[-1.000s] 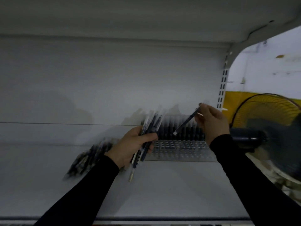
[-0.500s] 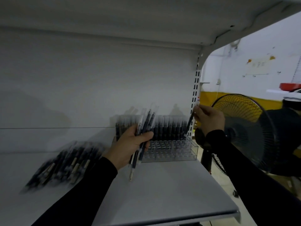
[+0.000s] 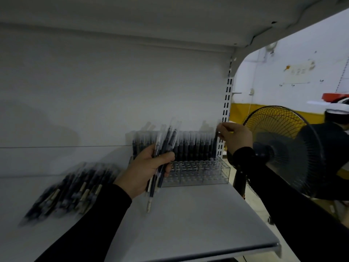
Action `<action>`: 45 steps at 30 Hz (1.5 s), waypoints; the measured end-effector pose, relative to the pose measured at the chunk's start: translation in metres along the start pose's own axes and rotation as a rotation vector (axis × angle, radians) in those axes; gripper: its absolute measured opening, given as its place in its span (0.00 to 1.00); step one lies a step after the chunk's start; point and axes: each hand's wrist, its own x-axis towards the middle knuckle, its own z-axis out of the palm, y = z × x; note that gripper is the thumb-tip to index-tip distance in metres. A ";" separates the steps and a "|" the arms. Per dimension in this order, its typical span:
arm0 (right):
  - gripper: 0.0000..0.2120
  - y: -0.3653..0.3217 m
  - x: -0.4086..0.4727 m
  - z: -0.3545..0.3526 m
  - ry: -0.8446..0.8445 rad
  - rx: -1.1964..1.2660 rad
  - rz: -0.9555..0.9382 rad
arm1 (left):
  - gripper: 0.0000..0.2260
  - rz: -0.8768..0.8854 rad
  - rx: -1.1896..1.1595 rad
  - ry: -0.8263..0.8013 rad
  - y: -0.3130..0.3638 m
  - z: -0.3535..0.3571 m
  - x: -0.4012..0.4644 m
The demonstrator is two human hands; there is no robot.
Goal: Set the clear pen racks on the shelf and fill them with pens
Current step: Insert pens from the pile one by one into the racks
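A clear pen rack (image 3: 196,173) stands on the grey shelf (image 3: 188,224) against the back wall, at the shelf's right end. Its back rows hold upright dark pens (image 3: 192,146); the front holes show no pens. My left hand (image 3: 145,171) grips a bundle of several pens (image 3: 164,148) in front of the rack's left part. My right hand (image 3: 236,135) pinches the top of a single pen (image 3: 215,142) that stands upright at the rack's far right back corner.
A blurred pile of loose pens (image 3: 69,190) lies on the shelf to the left. Right of the shelf stands a black floor fan (image 3: 283,148), close to my right arm. The slotted shelf upright (image 3: 225,114) rises just behind the rack. Another shelf board hangs overhead.
The view swung right and down. My right hand turned its pen from slanted to upright and lowered it over the rack's right back corner. My left hand kept its bundle.
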 end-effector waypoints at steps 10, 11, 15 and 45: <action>0.12 0.019 -0.009 0.005 -0.196 -0.179 0.051 | 0.02 -0.006 -0.030 0.019 0.003 0.004 -0.003; 0.12 0.021 -0.010 0.005 -0.204 -0.178 0.057 | 0.02 -0.004 -0.026 0.019 0.003 0.004 -0.003; 0.14 0.023 -0.014 0.003 -0.219 -0.235 0.067 | 0.02 0.000 -0.019 0.027 0.004 0.005 -0.005; 0.08 -0.031 -0.016 -0.023 -0.151 0.632 0.308 | 0.03 -0.080 -0.034 0.070 0.006 0.015 -0.007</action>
